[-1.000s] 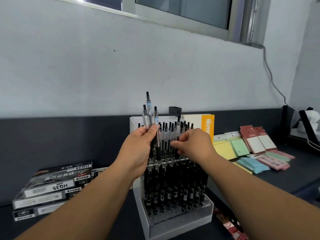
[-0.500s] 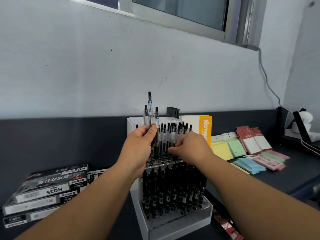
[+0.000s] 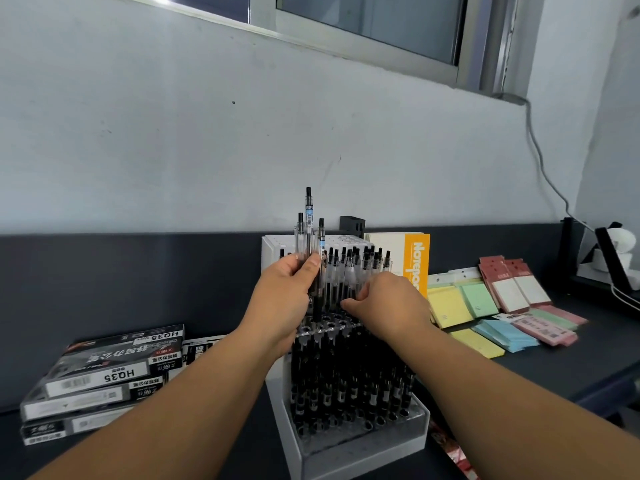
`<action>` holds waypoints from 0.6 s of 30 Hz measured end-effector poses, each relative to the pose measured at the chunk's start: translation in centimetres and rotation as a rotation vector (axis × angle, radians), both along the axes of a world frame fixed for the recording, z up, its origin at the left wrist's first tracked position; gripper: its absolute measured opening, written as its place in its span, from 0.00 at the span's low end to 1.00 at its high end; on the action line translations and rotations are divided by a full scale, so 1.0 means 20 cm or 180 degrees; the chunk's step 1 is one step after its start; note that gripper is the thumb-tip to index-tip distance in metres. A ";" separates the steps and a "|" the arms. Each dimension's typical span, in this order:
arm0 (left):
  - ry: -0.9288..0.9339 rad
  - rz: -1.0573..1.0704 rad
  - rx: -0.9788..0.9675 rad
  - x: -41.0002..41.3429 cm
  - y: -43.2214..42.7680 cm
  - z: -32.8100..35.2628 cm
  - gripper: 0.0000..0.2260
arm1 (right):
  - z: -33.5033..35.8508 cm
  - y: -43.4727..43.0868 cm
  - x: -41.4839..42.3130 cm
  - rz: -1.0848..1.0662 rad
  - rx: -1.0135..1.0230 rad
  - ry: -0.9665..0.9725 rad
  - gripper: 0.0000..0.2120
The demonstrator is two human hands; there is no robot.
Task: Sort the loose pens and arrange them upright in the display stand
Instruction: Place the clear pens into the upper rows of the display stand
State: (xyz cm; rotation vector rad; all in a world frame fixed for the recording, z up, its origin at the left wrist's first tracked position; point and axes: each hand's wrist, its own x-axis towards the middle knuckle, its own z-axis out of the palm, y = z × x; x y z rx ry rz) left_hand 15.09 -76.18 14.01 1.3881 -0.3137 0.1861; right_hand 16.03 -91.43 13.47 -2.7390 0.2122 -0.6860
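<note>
A white and clear display stand [image 3: 360, 448] sits on the dark counter in front of me, its rows filled with several black-tipped pens [image 3: 356, 271] standing upright. My left hand [image 3: 280, 299] grips a small bunch of clear loose pens [image 3: 308, 230] upright above the stand's left side. Reaching in among the standing pens at the stand's upper middle, my right hand [image 3: 388, 306] has its fingers curled; what they touch is hidden.
Black pen boxes [image 3: 104, 372] are stacked at the left. An orange and white notebook [image 3: 415, 261] stands behind the stand. Coloured sticky-note pads [image 3: 485, 306] lie at the right. A white device [image 3: 616, 251] and cable sit far right by the wall.
My right hand has pushed a little further left into the standing pens. The left hand still holds its bunch in about the same place. The view has shifted slightly.
</note>
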 end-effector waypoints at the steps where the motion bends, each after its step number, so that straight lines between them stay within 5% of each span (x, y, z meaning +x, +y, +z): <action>1: -0.0004 0.0008 0.0009 0.00 0.00 0.00 0.05 | 0.00 0.00 0.00 -0.0012 -0.0028 -0.0010 0.21; 18: -0.0002 0.0148 0.0023 -0.03 -0.02 -0.02 0.11 | 0.02 -0.03 -0.03 0.0349 0.0926 -0.0708 0.15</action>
